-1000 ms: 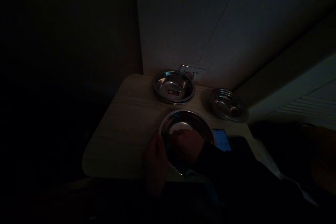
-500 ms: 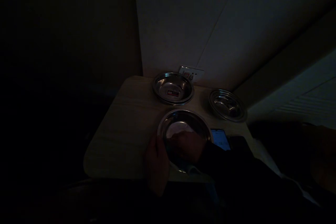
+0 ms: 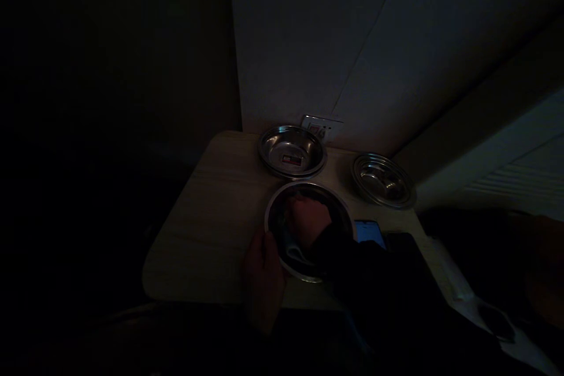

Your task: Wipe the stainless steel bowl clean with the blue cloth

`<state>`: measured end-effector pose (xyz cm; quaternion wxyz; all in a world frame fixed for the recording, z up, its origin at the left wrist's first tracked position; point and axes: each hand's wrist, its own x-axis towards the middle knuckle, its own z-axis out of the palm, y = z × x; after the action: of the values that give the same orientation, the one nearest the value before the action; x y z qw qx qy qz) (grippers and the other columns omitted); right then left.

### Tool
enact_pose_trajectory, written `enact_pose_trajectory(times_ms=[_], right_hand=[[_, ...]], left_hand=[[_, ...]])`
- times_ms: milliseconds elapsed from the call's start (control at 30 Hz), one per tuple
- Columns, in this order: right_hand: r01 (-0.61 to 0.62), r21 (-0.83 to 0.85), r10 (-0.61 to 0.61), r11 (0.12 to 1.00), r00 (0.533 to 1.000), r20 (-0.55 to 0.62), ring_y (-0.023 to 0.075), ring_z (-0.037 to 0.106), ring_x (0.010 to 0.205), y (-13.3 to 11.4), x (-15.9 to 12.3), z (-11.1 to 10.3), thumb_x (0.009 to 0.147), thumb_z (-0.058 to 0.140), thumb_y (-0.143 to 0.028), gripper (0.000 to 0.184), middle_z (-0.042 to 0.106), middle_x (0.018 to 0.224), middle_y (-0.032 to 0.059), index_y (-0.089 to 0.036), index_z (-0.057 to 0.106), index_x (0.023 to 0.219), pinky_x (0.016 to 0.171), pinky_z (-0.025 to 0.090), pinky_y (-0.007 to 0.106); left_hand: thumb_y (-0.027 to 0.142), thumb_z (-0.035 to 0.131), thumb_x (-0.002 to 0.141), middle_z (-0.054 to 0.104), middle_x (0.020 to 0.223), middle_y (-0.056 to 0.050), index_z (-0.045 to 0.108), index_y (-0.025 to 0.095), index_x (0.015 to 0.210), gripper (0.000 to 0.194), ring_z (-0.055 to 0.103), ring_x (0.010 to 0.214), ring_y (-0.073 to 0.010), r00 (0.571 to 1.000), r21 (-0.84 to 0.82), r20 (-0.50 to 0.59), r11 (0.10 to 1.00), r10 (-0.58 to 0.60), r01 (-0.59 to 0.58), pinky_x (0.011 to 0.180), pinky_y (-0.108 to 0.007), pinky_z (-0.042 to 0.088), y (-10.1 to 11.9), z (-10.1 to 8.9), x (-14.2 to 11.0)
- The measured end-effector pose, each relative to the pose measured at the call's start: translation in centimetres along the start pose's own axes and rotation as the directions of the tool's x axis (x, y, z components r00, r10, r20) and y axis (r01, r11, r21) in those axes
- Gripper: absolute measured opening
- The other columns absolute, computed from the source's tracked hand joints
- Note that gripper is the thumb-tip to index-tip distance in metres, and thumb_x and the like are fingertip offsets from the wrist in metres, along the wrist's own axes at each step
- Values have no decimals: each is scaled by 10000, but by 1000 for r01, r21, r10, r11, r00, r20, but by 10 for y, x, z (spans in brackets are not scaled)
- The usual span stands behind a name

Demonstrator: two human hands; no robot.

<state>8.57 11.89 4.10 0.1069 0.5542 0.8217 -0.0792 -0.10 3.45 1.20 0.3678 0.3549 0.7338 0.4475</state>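
Observation:
The scene is very dark. A steel bowl (image 3: 335, 211) sits tilted near the front of a pale wooden table (image 3: 211, 223). My left hand (image 3: 262, 273) grips the bowl's left rim with its fingers closed on it. My right hand (image 3: 308, 220) is inside the bowl, closed on a bluish cloth (image 3: 293, 249) pressed against the inner wall. A dark sleeve covers my right forearm.
Two more steel bowls stand at the back of the table: one with a label (image 3: 291, 150) by a wall socket (image 3: 321, 127), another stack (image 3: 382, 179) at the right. A lit phone (image 3: 370, 232) lies right of the held bowl. Walls close in behind.
My right hand with the cloth has moved further up and into the bowl. The left hand stays on the rim. The view has shifted slightly.

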Motion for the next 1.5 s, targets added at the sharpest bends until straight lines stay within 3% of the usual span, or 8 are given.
enact_pose_trajectory(times_ms=[300, 633, 800, 933, 1033, 1200, 1367, 1500], right_hand=[[326, 47, -329, 944, 930, 166, 204, 622, 833, 6, -29, -4, 831, 401, -268, 276, 674, 908, 91, -171, 647, 909, 653, 435, 275], [120, -7, -120, 993, 992, -39, 225, 603, 887, 1, -3, -1, 882, 332, -236, 293, 619, 1028, 110, -166, 590, 1002, 661, 453, 296], [202, 15, -202, 979, 979, 18, 198, 608, 866, 1, -11, 0, 865, 380, -226, 261, 638, 984, 89, -179, 623, 948, 662, 444, 267], [382, 196, -416, 903, 891, 180, 190, 611, 821, 17, -25, -2, 817, 494, -242, 190, 673, 884, 71, -173, 669, 849, 682, 433, 265], [382, 490, -489, 784, 866, 107, 162, 604, 787, 36, -35, -4, 817, 508, -228, 186, 678, 848, 53, -160, 675, 858, 706, 435, 257], [187, 847, -160, 497, 979, -123, 168, 604, 842, 63, -49, -8, 854, 444, -355, 308, 676, 923, 47, -161, 637, 993, 742, 466, 282], [127, 895, 9, 428, 989, -144, 185, 614, 843, 64, -59, -11, 828, 467, -392, 322, 683, 909, 46, -169, 634, 991, 761, 478, 310], [143, 908, 78, 394, 979, -188, 191, 619, 875, 54, -66, -11, 813, 498, -372, 308, 678, 959, 52, -180, 616, 1023, 772, 489, 320]], left_hand=[[333, 389, 838, 655, 1063, -109, 620, 159, 1022, 342, 597, 983, -217, 999, 27, -51, 1000, 3, -2, 835, -300, 450, -1, 3, 1], [377, 391, 835, 693, 851, -72, 639, 181, 960, 340, 632, 785, -193, 1000, -10, -17, 1000, -1, 1, 676, -269, 482, -1, -1, -1], [362, 380, 840, 684, 921, -92, 629, 156, 1006, 363, 626, 846, -201, 998, 12, -48, 999, -31, 32, 727, -277, 477, -1, 1, 1], [361, 382, 841, 672, 1003, -97, 621, 153, 1034, 370, 616, 899, -204, 999, 19, -40, 999, -32, 32, 775, -279, 463, 1, 1, 1], [395, 390, 837, 675, 986, -90, 623, 158, 1024, 382, 620, 867, -206, 1000, 4, 5, 1000, 2, -2, 746, -283, 472, 0, -1, 3], [450, 385, 835, 640, 1073, -86, 575, 196, 1102, 415, 607, 913, -216, 997, 15, 82, 1000, -9, 7, 727, -314, 484, -5, -13, 6], [491, 477, 770, 619, 1053, -111, 566, 171, 1072, 449, 591, 907, -226, 974, 90, -177, 988, 138, -124, 771, -351, 476, 3, -28, -7], [467, 578, 700, 636, 1047, -78, 578, 205, 1061, 446, 594, 939, -222, 980, -23, 138, 990, 144, -142, 813, -357, 474, 19, -22, -25]])
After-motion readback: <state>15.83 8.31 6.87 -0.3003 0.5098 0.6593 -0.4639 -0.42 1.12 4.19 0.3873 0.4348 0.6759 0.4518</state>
